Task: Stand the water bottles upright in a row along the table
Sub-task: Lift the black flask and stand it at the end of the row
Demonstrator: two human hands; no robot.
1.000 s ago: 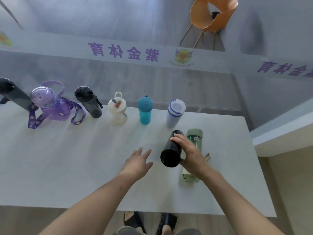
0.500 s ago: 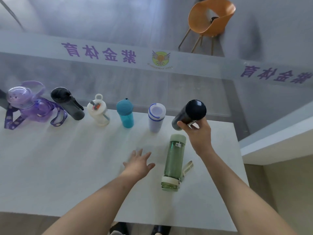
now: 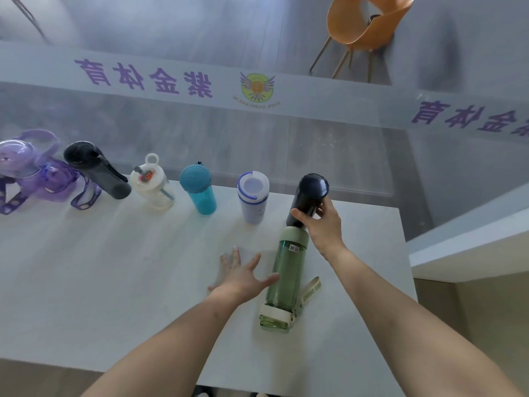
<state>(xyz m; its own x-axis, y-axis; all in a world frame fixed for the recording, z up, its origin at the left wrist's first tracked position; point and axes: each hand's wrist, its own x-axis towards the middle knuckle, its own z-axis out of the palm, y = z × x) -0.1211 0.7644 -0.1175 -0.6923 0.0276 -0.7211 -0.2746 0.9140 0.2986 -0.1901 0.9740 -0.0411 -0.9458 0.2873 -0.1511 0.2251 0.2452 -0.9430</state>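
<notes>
Purple bottle [image 3: 34,173] cut by the left frame edge, strap running out of view. Base of dark bottle [image 3: 310,196] hidden behind the right hand [image 3: 323,224] and the green bottle [image 3: 286,276]; contact with the table [image 3: 114,267] unclear. Orange chair [image 3: 369,21] cropped at top. Wall lettering at right cut off.

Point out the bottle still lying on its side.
The green bottle, flat on the table beside the left hand. The others stand in the row; the right hand holds the black bottle.
</notes>
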